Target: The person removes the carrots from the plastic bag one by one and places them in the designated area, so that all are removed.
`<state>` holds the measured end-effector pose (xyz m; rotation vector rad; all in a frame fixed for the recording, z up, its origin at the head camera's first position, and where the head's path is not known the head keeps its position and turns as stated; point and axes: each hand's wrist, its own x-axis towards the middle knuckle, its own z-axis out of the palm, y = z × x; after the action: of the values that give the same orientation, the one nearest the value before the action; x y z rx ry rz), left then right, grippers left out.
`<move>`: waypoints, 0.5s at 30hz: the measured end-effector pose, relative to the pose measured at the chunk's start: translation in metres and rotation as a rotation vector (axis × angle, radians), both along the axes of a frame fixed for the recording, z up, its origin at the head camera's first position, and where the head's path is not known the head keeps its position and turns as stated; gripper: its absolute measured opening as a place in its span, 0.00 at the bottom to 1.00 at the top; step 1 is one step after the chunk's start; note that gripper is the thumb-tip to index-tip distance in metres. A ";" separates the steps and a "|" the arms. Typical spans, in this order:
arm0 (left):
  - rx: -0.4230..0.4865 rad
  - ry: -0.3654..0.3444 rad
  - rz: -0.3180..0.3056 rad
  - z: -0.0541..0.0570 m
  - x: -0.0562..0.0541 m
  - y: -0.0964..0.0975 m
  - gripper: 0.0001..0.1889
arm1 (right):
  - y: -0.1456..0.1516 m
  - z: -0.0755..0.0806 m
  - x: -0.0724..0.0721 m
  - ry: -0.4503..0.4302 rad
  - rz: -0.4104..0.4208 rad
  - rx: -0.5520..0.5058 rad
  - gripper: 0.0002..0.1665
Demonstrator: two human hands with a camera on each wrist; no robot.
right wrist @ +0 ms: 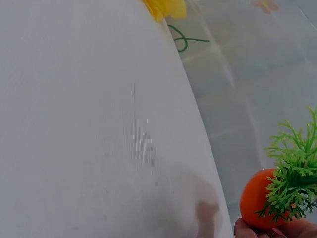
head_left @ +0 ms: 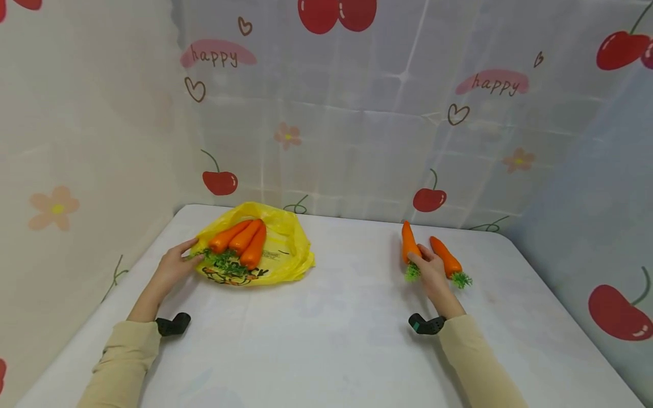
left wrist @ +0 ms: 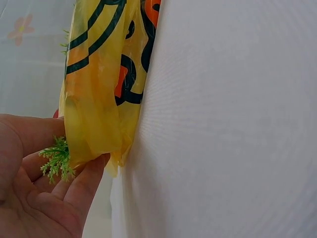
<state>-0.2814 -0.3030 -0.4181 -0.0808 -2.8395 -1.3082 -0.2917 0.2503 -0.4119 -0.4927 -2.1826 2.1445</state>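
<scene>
A yellow plastic bag (head_left: 293,249) lies at the left of the table, its mouth spread wide. Several orange carrots (head_left: 253,249) with green leafy tops rest together in it, tops toward me. My left hand (head_left: 174,266) pinches the bag's left edge; in the left wrist view the thumb and fingers lie on either side of the yellow plastic (left wrist: 94,119), beside a green sprig (left wrist: 58,159). On the right, my right hand (head_left: 432,277) grips a carrot (head_left: 409,242) near its leafy end, tip pointing away. Just right of that hand lies another carrot (head_left: 446,258) on the table.
The white-covered table (head_left: 306,340) ends at the back against a hanging curtain (head_left: 357,147) printed with cherries and hearts. More printed cloth stands at the left and right sides. Each wrist wears a black device (head_left: 173,324).
</scene>
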 end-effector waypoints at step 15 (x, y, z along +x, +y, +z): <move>-0.013 0.009 0.000 -0.001 -0.001 0.000 0.33 | 0.022 -0.008 0.006 -0.073 -0.033 0.164 0.38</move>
<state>-0.2826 -0.3025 -0.4187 -0.0861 -2.8411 -1.2861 -0.2861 0.2719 -0.4195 -0.6007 -2.3449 1.9397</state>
